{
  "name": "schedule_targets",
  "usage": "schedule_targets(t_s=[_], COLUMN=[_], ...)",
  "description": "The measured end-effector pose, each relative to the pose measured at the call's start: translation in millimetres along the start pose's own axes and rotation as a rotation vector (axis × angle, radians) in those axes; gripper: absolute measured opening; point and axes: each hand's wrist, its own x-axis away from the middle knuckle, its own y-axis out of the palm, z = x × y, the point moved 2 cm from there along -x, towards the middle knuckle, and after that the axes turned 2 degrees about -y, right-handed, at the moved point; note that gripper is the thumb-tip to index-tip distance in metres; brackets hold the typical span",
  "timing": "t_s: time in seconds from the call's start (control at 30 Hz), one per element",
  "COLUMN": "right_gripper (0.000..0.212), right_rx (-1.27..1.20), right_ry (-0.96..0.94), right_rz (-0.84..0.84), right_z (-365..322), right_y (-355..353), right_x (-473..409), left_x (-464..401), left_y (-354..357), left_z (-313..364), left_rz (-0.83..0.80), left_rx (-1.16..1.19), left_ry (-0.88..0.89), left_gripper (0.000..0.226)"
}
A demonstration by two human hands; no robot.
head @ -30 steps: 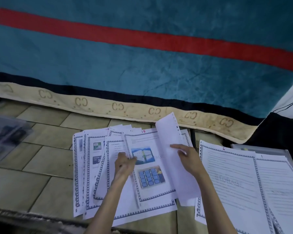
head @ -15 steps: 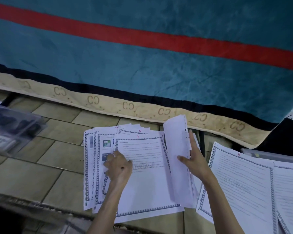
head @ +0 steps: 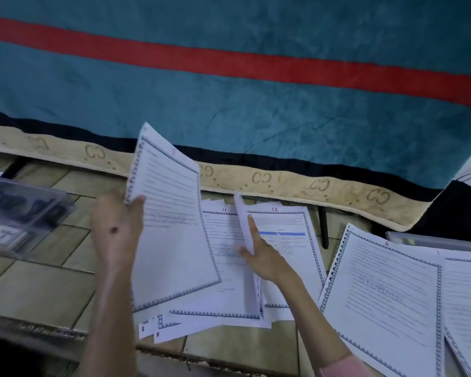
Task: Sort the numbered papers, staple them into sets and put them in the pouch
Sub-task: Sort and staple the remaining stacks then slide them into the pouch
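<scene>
Two groups of numbered papers lie on a tiled floor [head: 41, 284], and sorting looks to be at an early to middle stage. No stapled set is visible, no stapler can be made out, and nothing has gone into a pouch, so stapling and packing both appear still to come.

Beyond the hands hangs a large teal blanket [head: 256, 110] with a red stripe, a dark band and a cream border printed with letter pairs; it fills the upper half of the view.

To the right of the hands, a sorted pile [head: 386, 292] lies face up, its top sheet numbered 6, with another sheet overlapping at its far right. Just beyond that pile sits the edge of a clear flat case [head: 430, 238], possibly the pouch, though too little shows to be sure.

Under the hands is the unsorted spread [head: 223, 308], fanned loosely, with pages 11 and 12 showing.

The left hand [head: 114, 229] grips a lifted sheet [head: 169, 227] by its left edge, thumb on the front, holding it tilted above the spread. The right hand [head: 264, 257] has its forefinger straight along a page edge, propping a sheet half turned on the spread.

Left of the left hand, a clear plastic box [head: 19, 216] rests on the floor, holding dark items.
</scene>
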Motion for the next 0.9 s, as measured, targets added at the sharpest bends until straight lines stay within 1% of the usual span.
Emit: schedule_targets(t_s=[0.03,0.1,0.17,0.2,0.27,0.33,0.4,0.43,0.47,0.5,0.53,0.6,0.63,0.67,0.7,0.73,0.8,0.83,0.87,0.9], right_gripper=[0.075,0.079,0.084,0.088,0.094,0.105,0.113,0.11,0.101,0.089,0.081,0.082,0.081,0.075,0.062,0.046,0.021,0.014,0.012,0.011], right_rx=[0.039,0.192,0.381,0.459,0.531,0.584,0.581,0.534,0.438,0.262,0.005,-0.55,-0.744,-0.872,-0.939,-0.946,-0.877,-0.841,-0.814,-0.781], right_ry=[0.024,0.073,0.142,0.176,0.211,0.216,0.226,0.235,0.232,0.209,0.159,0.011,-0.06,-0.116,-0.145,-0.151,-0.11,-0.061,-0.009,0.038], right_rz=[0.003,-0.006,-0.033,-0.044,0.005,0.047,0.035,0.028,0.032,0.049,0.071,0.144,0.199,0.266,0.348,0.436,0.625,0.717,0.798,0.866], right_z=[-4,-7,1,7,21,30,29,28,26,22,17,12,11,11,15,21,41,55,73,92], right_y=[5,15,24,28,35,41,41,38,32,24,14,-11,-26,-41,-56,-69,-91,-100,-108,-114], right_x=[-1,-3,-6,-5,0,1,2,2,3,5,9,19,27,36,47,58,80,91,101,112], left_x=[0,-5,-5,-5,-9,-13,1,8,14,21,27,37,43,48,54,61,76,85,95,105], left_y=[-15,-38,-51,-54,-56,-54,-56,-55,-54,-52,-50,-37,-26,-12,4,22,62,81,103,125], left_z=[5,9,10,8,-2,-12,2,9,17,25,35,55,63,71,79,86,100,106,112,114], left_rz=[0.042,0.108,0.117,0.117,0.11,0.088,0.044,0.004,-0.047,-0.097,-0.142,-0.227,-0.272,-0.329,-0.397,-0.47,-0.606,-0.662,-0.717,-0.779], left_rx=[-0.004,0.008,0.047,0.058,0.101,0.144,0.188,0.2,0.214,0.233,0.264,0.332,0.363,0.39,0.413,0.434,0.497,0.54,0.555,0.54], left_ry=[0.015,0.086,0.118,0.131,0.163,0.165,0.175,0.18,0.198,0.215,0.24,0.278,0.292,0.3,0.304,0.295,0.274,0.257,0.234,0.192], left_gripper=[0.027,0.029,0.035,0.042,0.053,0.052,0.042,0.034,0.025,0.018,0.015,0.013,0.013,0.013,0.014,0.014,0.014,0.013,0.011,0.014])
